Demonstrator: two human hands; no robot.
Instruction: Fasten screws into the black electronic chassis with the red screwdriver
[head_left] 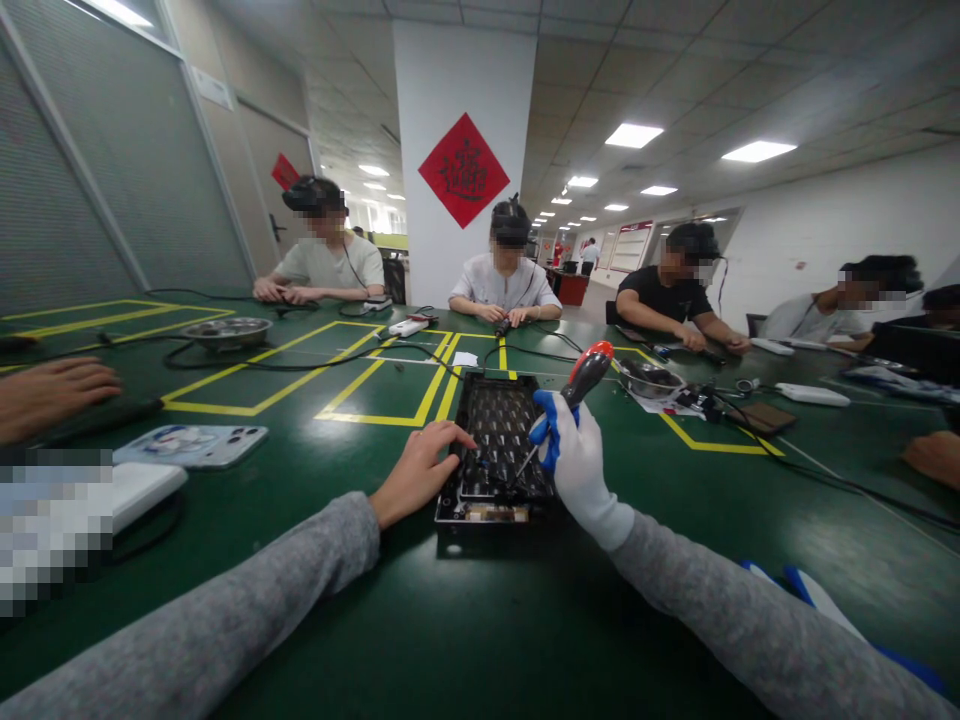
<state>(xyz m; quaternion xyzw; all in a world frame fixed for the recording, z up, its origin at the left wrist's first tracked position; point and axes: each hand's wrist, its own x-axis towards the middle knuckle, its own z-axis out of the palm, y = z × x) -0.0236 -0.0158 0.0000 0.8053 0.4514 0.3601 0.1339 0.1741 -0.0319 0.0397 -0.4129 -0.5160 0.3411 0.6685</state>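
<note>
A black rectangular casing (501,425) lies on the table in front of me, with rows of shiny shapes inside and a strip of lighter parts at its near end. My left hand (421,468) is bare and rests at the casing's left rim, its fingers reaching over the edge and apart. In a white and blue glove, my right hand (576,462) grips a screwdriver (589,372) with a red and dark grey handle. Its thin shaft slants down into the right side of the casing; I cannot make out what the tip touches.
The green table (315,590) carries yellow tape outlines. A phone (192,446) and a white device lie left; another glove (829,605) is beside my right forearm. Metal bowls (651,380) and cables stand further off. Several people sit around, one hand (56,398) close at left.
</note>
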